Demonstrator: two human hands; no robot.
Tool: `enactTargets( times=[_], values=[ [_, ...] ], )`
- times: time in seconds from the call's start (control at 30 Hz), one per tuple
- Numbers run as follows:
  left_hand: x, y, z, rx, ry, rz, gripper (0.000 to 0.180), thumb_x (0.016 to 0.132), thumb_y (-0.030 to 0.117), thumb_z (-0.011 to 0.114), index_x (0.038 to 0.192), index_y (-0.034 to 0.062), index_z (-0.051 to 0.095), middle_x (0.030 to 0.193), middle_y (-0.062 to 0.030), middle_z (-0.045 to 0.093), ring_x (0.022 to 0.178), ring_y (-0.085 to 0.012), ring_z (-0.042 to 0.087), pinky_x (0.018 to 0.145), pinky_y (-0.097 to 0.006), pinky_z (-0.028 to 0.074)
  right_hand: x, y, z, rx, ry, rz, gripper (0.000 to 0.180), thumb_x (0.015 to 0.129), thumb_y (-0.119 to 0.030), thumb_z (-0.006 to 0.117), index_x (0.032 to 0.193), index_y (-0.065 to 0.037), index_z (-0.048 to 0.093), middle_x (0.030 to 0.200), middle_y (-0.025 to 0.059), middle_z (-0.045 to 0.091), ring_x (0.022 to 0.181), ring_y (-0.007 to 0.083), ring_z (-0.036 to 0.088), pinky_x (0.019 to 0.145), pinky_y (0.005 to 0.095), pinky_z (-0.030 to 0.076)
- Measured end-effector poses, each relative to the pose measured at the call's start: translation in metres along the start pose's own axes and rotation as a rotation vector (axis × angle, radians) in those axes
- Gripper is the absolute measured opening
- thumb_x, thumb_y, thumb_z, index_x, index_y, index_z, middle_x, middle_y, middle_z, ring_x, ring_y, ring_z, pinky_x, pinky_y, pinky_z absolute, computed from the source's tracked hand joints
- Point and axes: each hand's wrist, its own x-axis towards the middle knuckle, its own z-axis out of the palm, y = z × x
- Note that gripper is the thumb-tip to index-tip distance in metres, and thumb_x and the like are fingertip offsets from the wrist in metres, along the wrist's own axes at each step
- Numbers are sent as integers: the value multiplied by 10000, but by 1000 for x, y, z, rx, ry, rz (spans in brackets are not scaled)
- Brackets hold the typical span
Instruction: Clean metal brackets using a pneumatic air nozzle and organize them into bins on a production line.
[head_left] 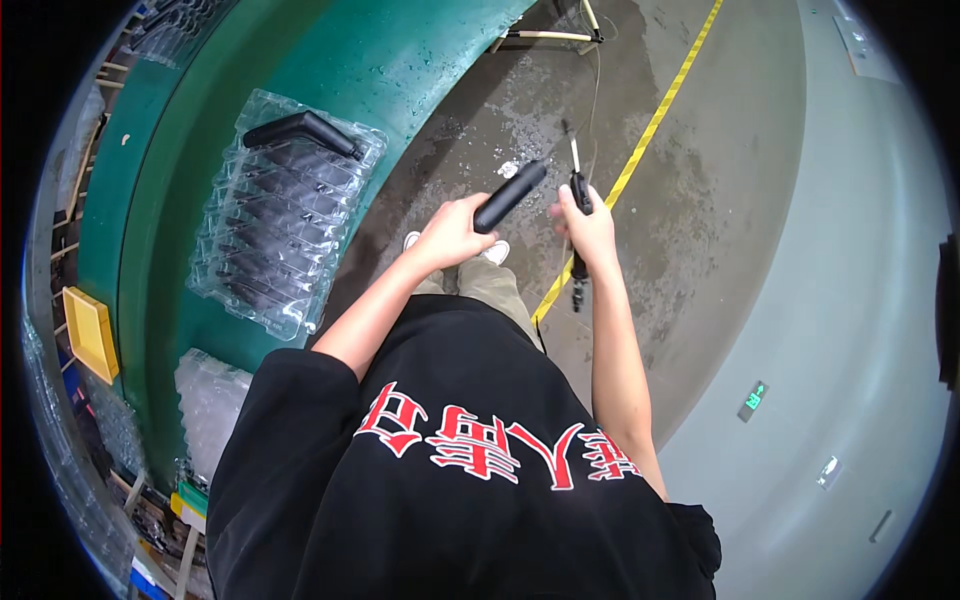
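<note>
My left hand (450,236) is closed around one end of a smooth black elongated part (511,197), which looks like a handle and tilts up to the right. My right hand (592,232), a little further right, grips a slim black tool (579,190) with a thin silver shaft that points away from me. The tool's dark lower end hangs below my fingers. Its tip is near the far end of the black part; whether they touch I cannot tell. A similar bent black part (305,128) lies across the top of a clear plastic tray (285,225) on the left.
A green work surface (420,50) curves along my left and carries the tray and more clear plastic trays (212,405). A yellow bin (92,332) sits at its far left. A thin cord (597,90) runs near the tool. Yellow tape (655,128) crosses the floor; a pale wall (850,260) stands right.
</note>
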Motion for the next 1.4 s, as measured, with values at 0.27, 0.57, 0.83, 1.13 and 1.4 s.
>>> enactTargets(
  times=[0.27,0.57,0.83,1.13,1.4],
  values=[
    [-14,18,-24,-981,-514,-168,303,746,148,675,1007,8,613,676,-100,607,486,-153,501,500,-238,397,0,-15,7,804,-303,-278,438,889,-230,716,1252,-30,573,1128,117,661,936,188,622,764,263,474],
    [-18,26,-5,-556,-175,-60,259,753,57,613,1012,77,623,611,-33,580,467,-182,520,479,-260,408,-16,-21,3,716,-146,-212,378,912,-230,700,1184,5,582,1043,136,666,831,152,591,759,247,470],
    [-28,20,50,171,310,357,279,720,113,666,941,82,499,784,-102,662,678,-325,663,599,-423,499,-42,3,-28,594,-39,104,357,935,-280,679,1074,37,595,876,120,630,768,175,612,754,279,517],
    [-62,62,73,-505,204,213,214,726,67,623,926,63,546,649,-113,636,571,-314,638,543,-408,482,-48,-27,-68,453,-283,-26,461,869,-294,740,1186,-10,563,1106,135,640,1001,210,607,942,311,449],
    [-51,91,119,-1420,-132,285,242,739,67,637,965,28,560,631,-90,614,509,-245,577,514,-361,473,-26,-29,-104,687,-715,-322,548,856,-374,752,1238,-52,525,1143,84,602,1086,189,564,970,308,434]
  ],
)
